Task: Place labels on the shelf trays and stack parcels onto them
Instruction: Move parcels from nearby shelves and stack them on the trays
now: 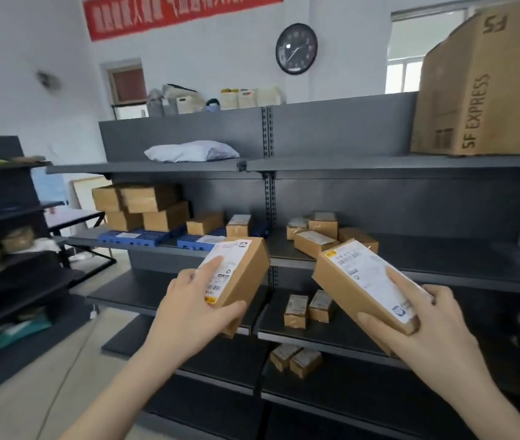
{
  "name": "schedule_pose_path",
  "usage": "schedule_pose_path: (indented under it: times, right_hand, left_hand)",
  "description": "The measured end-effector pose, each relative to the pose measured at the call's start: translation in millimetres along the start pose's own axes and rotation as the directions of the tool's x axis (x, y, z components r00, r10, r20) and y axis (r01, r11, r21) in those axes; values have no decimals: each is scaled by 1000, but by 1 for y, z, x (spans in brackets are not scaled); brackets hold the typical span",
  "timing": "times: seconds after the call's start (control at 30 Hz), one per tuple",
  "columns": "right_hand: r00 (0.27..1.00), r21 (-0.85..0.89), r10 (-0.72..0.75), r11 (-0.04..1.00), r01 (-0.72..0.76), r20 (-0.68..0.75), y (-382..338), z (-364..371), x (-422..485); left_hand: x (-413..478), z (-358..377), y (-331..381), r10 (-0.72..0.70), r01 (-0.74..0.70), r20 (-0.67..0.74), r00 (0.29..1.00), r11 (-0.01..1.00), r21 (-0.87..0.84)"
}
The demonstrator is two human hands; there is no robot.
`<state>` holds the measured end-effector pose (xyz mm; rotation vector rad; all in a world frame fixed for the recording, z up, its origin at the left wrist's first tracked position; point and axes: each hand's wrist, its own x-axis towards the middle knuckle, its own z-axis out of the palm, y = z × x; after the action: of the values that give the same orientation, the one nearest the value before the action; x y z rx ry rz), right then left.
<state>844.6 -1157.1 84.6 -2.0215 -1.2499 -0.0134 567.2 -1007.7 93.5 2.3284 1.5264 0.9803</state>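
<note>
Holding one parcel apiece, both hands were raised in front of the dark shelving. Left hand [189, 308] gripped a small brown parcel [239, 281] from below and the side, index finger laid across its white shipping label. Right hand [423, 325] clasped a longer brown parcel [363, 287], thumb on the labelled face, remaining fingers wrapped under the near end. Neither parcel touched any shelf; the two were apart from each other, label sides up.

Just beyond the left hand, on the middle shelf [427, 249], lay two blue trays [144, 238], each with a white label on it. Stacked boxes [144, 206] stood on and behind the farther-left tray; two single small boxes [217, 223] stood behind the nearer tray. Beyond the right hand, on the same shelf, a loose cluster of small parcels [316, 231] lay with no tray visible under it. Below the hands, lower shelves carried a few more small parcels [308, 309].

Judgement: labelling of the visible trays appeared done; step in hand was stacking. Next move likely called for reading each shipping label, matching it to a tray, then reaching forward and up-left to set the parcel flat on the stack, one hand at a time. Tray label text was unreadable.
</note>
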Motion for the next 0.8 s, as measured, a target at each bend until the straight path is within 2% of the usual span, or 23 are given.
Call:
schedule_pose_path:
  times: [0.17,0.33,0.43,0.8]
  right_hand:
    - [995,63,-103,993,103,-9,-37,69,76]
    - [995,72,-100,992,100,7,-64,129,157]
    - [991,48,-136,989,137,-7,-79,162,206]
    - [990,-67,-131,989,134,54,-153,294,353]
  left_hand:
    - [67,3,-42,-54,54,-27,998,998,31]
    - [152,18,-84,-91,92,-12,996,991,98]
    - [204,29,-109,-115,118,-50,992,991,64]
    - [374,68,-187,-176,170,27,984,975,141]
